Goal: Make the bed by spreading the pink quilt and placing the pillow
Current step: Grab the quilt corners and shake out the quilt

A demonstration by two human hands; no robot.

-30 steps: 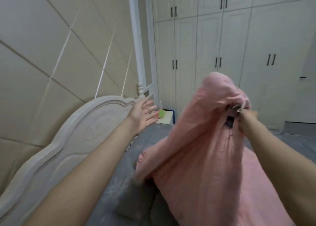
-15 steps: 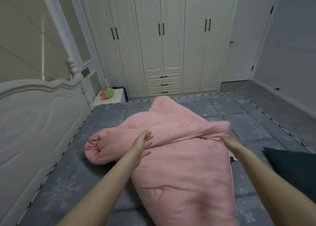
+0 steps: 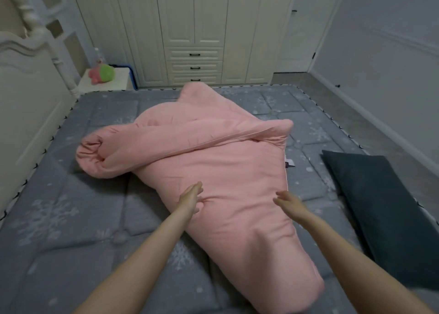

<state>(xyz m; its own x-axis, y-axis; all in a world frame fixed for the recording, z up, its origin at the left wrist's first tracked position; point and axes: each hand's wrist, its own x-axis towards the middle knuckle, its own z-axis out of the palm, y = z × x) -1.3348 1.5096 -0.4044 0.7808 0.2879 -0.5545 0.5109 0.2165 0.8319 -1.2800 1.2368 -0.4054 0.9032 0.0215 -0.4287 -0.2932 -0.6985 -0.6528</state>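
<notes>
Fingers [image 3: 193,189] of both hands: straight, holding nothing, over pink quilt [image 3: 213,166]. Advice: grip the 3 o'clock edge, draw outward.

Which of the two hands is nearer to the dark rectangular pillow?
Right. The right hand hovers over the pink quilt, on the side facing the dark rectangular pillow; the left hand touches the quilt farther from it.

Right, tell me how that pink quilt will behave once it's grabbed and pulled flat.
The pink quilt is probably floppy: it lies bunched in soft folds with one end rolled up. Its puffy, padded look suggests it's bulky but fairly light. Pulled by one edge, it will likely drag and unroll unevenly over the gray mattress, so the left hand and right hand should take separate corners.
</notes>
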